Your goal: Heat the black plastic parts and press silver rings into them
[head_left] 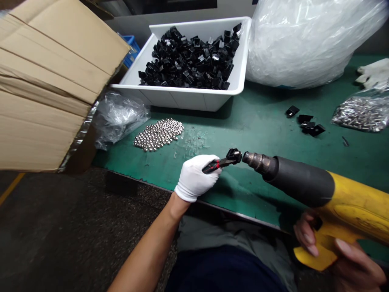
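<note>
My left hand (pixel 194 178), in a white glove, grips red-and-black handled pliers (pixel 214 165) above the green bench mat. Their jaws hold a small black plastic part (pixel 234 155). My bare right hand (pixel 349 259) is wrapped around the yellow handle of a heat gun (pixel 304 182). The gun's metal nozzle (pixel 258 163) points left at the black part, with a small gap between them.
A white tub (pixel 194 97) of black plastic parts stands behind a spread of shiny metal nuts (pixel 158 134). A cardboard box (pixel 48 85) overhangs the bench at the left. Plastic bags (pixel 304 44), a bag of metal pieces (pixel 361 114), loose black parts (pixel 308 123) and a white glove (pixel 373 74) lie to the right.
</note>
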Tool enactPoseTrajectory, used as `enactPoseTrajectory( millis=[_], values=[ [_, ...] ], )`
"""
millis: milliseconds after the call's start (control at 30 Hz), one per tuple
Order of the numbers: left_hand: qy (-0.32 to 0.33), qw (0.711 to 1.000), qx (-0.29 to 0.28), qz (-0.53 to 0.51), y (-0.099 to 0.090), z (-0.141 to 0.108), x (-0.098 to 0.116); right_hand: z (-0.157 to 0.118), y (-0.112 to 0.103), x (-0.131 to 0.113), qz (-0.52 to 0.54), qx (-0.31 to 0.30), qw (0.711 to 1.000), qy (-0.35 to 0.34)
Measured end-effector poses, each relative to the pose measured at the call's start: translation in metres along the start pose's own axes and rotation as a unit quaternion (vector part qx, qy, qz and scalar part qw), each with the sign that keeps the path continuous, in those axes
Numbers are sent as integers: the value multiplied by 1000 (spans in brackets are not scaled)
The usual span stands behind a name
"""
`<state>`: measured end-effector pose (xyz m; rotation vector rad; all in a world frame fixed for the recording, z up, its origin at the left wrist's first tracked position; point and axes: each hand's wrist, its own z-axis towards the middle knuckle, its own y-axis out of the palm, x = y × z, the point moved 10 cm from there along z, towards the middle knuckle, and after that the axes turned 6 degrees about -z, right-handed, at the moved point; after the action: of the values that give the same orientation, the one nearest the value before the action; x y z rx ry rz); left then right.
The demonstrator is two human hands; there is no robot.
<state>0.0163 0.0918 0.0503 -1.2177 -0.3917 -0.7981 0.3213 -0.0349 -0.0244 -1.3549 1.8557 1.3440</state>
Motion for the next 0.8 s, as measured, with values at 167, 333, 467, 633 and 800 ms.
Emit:
enactPoseTrajectory(
  millis=[167, 333, 467, 633, 800],
  values=[
    [-5, 1000, -4, 1, 1, 0, -1, 1, 3, -2, -4, -4, 1000, -8],
    [-8, 1000, -6, -1, 1, 1, 0, 2, 7, -7, -17, 4, 1000, -6],
    [-10, 1000, -3, 4, 0, 0, -1, -1, 6, -8, -15, 51, 998, -14],
    [-21, 999, -2, 25, -2, 1, -4, -6, 7, -1, -36, -15, 998, -40],
    [-61, 995, 33, 69, -13, -1, -18, -34, -39, -54, -102, 84, 977, -168]
  ],
)
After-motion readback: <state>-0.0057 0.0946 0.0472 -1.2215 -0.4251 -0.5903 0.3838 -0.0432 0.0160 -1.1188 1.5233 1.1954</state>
